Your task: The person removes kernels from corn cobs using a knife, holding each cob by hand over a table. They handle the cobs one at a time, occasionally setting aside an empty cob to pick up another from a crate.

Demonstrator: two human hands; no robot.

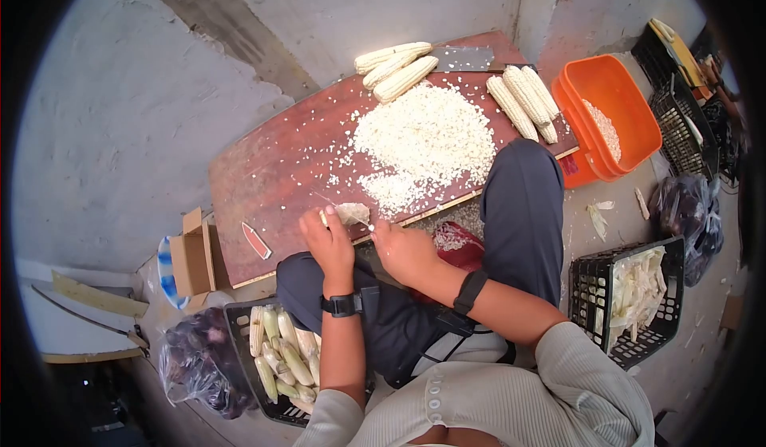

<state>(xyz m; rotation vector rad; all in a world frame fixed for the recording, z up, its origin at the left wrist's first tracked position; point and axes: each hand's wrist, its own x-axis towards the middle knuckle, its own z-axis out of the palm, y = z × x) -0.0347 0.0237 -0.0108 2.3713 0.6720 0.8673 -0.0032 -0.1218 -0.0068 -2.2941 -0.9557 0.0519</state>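
Observation:
My left hand [327,240] is closed round one end of a corn cob [352,213], low over the near edge of the red-brown board [263,180]. My right hand [407,254] grips a knife [363,222], its thin blade lying along the cob and its handle mostly hidden by the fingers. Beyond my hands a broad heap of loose white kernels [427,140] spreads over the board. Whole husked ears [407,78] lie behind the heap, beside a wide cleaver [463,59]. More ears [523,100] are stacked at the board's right end.
An orange bucket [568,120] with kernels inside stands right of the board. Black crates hold unhusked ears [291,359] at lower left and husks [638,291] at right. A red-and-white pointed piece [256,240] lies on the board's left. A cardboard box [191,263] stands beside it.

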